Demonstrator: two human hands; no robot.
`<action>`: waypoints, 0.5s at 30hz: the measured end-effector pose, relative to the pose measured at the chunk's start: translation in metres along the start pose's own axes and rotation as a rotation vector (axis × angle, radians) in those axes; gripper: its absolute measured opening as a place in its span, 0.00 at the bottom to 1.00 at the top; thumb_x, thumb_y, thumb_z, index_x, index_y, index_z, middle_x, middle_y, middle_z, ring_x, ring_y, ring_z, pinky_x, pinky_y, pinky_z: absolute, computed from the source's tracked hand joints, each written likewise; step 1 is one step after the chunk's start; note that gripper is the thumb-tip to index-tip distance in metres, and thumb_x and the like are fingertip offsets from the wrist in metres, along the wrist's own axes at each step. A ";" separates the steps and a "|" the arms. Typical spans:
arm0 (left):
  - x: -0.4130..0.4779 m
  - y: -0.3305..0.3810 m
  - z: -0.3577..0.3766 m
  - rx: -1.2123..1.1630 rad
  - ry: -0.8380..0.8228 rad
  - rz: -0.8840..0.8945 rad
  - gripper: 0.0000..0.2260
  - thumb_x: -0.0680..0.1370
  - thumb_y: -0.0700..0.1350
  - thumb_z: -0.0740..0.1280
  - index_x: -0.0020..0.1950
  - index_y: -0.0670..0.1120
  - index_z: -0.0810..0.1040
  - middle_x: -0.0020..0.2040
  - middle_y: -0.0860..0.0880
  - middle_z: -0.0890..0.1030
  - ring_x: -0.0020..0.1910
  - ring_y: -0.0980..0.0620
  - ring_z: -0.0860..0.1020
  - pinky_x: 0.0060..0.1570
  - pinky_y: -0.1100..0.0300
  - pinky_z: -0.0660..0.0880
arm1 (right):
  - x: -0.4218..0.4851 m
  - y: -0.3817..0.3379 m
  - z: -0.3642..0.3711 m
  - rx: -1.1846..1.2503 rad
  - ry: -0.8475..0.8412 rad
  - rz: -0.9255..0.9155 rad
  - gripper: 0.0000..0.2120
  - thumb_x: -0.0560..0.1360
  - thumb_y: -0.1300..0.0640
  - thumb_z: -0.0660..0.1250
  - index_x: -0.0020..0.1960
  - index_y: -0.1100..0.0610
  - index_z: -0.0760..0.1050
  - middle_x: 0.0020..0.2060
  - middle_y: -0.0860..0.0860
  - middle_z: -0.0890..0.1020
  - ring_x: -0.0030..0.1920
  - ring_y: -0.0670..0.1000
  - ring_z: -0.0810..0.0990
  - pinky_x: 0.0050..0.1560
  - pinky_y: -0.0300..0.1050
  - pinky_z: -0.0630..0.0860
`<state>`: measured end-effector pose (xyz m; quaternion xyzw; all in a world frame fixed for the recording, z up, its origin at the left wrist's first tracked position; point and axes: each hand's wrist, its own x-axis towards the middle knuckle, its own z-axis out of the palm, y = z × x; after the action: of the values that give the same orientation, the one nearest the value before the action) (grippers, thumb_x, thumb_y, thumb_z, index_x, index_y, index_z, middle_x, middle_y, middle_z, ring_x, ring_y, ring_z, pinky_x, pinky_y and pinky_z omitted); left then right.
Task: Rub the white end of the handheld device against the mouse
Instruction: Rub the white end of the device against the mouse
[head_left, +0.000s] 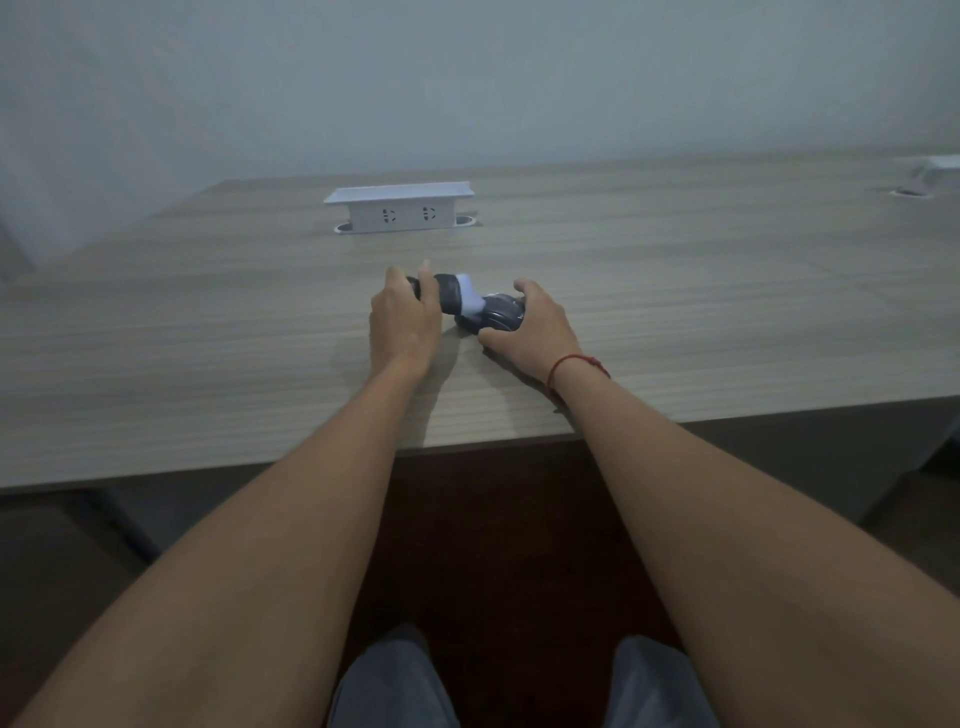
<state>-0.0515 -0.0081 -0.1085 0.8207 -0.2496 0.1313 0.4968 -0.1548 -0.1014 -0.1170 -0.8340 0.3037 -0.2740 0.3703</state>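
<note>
Fingers (423, 280) of the left hand (402, 322) are wrapped around the dark body of the handheld device (447, 299), gripping it near its left end, while the right hand (537, 325) cups the mouse (501, 317) from the right side and pins it to the tabletop (208, 322). Both grips look closed and firm. The white end (467, 301) of the device points right and down and appears to be touching the left top of the mouse; whether it presses hard cannot be told.

Both things sit near the middle of the tabletop, a little nearer than the white socket box (400, 208) that stands farther back. A red string (571, 366) circles the right wrist.

As a judgement, the device looks like a light, stiff plastic cylinder, easy to steer with one hand when held around its dark barrel, away from the white tip. The mouse is small, light, smooth-shelled and likely to slide on the tabletop under sideways rubbing, so holding it by its right flank and rear, as it is held now, leaves the left and top surface free for the tip.
</note>
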 end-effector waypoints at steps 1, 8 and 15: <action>0.000 0.001 0.000 -0.027 -0.019 0.034 0.15 0.82 0.52 0.55 0.44 0.41 0.68 0.41 0.45 0.73 0.40 0.46 0.70 0.40 0.56 0.65 | 0.001 0.001 0.000 -0.019 0.020 0.003 0.37 0.66 0.51 0.73 0.71 0.56 0.63 0.62 0.55 0.76 0.58 0.56 0.77 0.61 0.54 0.75; -0.002 -0.001 0.004 0.033 -0.076 0.048 0.16 0.81 0.50 0.55 0.46 0.38 0.73 0.41 0.43 0.75 0.40 0.44 0.74 0.38 0.53 0.71 | 0.003 0.002 -0.001 -0.045 0.045 0.011 0.37 0.67 0.50 0.73 0.71 0.57 0.62 0.63 0.55 0.75 0.60 0.57 0.76 0.62 0.54 0.74; -0.004 0.001 -0.002 0.110 0.051 -0.004 0.17 0.83 0.52 0.53 0.50 0.39 0.71 0.43 0.41 0.76 0.40 0.43 0.74 0.39 0.52 0.72 | -0.001 0.002 -0.004 0.074 0.015 0.014 0.41 0.62 0.52 0.75 0.71 0.54 0.63 0.63 0.53 0.75 0.59 0.55 0.76 0.62 0.54 0.74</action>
<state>-0.0557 -0.0058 -0.1083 0.8437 -0.2278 0.1647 0.4573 -0.1586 -0.1039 -0.1163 -0.8156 0.3019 -0.2885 0.4005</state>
